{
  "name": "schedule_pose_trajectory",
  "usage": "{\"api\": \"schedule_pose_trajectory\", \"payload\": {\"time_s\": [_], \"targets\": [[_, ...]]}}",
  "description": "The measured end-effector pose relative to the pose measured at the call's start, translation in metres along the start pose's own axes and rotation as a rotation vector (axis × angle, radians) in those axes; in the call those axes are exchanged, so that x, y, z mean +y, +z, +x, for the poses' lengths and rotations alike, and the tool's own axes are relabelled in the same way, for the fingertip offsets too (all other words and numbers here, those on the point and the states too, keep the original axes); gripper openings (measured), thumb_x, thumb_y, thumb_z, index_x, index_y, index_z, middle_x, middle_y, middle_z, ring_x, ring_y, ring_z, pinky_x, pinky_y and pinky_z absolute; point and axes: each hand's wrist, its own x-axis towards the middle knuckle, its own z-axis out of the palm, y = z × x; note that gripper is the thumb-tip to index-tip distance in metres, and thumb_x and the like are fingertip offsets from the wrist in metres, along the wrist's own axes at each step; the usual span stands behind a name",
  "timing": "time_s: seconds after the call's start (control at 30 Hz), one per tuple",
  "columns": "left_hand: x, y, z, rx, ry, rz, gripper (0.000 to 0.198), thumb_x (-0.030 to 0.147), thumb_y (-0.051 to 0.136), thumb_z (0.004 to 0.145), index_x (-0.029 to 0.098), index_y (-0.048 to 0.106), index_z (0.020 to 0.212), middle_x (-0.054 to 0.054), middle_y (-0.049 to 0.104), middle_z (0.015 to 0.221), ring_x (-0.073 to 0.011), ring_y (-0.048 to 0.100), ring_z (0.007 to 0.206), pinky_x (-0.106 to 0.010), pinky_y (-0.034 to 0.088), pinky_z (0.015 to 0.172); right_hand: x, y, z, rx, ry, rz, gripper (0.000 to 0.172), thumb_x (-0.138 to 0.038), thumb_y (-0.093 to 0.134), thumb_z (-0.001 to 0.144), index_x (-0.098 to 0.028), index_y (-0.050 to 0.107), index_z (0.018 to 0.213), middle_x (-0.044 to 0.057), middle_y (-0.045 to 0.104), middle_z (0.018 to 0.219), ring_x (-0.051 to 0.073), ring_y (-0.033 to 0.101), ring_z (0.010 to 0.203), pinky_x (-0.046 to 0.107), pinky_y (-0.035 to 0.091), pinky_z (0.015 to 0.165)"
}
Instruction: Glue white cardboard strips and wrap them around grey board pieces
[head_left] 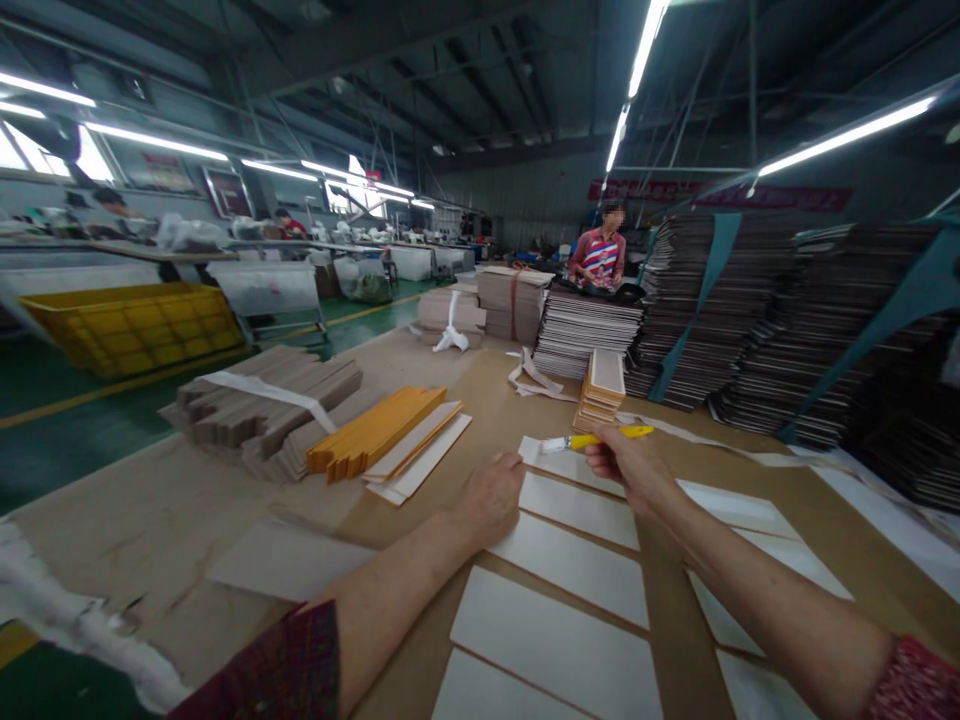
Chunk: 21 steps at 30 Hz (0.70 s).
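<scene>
My right hand (619,462) is closed around the yellow handle of a paintbrush (634,432). Its pale bristles point left and touch the farthest white panel (574,463) in a column. My left hand (493,498) rests at the left edge of that column, fingers curled together beside the upper panels; what they grip, if anything, is hidden. Toward me lie more white panels (585,510) with orange edges, flat and in a row. Right of them, partly under my right forearm, is a second column of shinier white panels (739,510).
Left on the table (90,520) are tied grey board strips (262,400), an orange-edged stack (379,425) and loose strips (420,460). A small panel stack (600,390) stands beyond the brush. Tall dark stacks (712,300) line the back right. A co-worker (600,250) stands behind.
</scene>
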Motion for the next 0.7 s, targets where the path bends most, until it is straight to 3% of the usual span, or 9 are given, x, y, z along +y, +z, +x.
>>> {"api": "schedule_pose_trajectory", "payload": {"time_s": [0.23,0.7], "targets": [[0.004,0.001,0.003,0.002,-0.013,0.016,0.035,0.001,0.051,0.077,0.010,0.067,0.108,-0.017,0.066,0.118,-0.0275,0.059,0.111,-0.038,0.046,0.103,0.010,0.019,0.012,0.004,0.001,-0.024,0.020,-0.033,0.064,0.099,-0.013,0.065,0.095,-0.002,0.064,0.080,0.009,0.059,0.059,0.023,0.053,0.055],[0.012,-0.008,0.005,-0.040,-0.006,0.049,0.030,0.001,0.050,0.078,0.009,0.068,0.101,-0.017,0.068,0.108,-0.0268,0.059,0.107,-0.036,0.044,0.102,0.020,0.029,0.024,0.002,0.022,-0.091,0.023,-0.036,0.063,0.099,-0.014,0.065,0.108,0.003,0.067,0.097,0.013,0.065,0.074,0.029,0.057,0.064]]}}
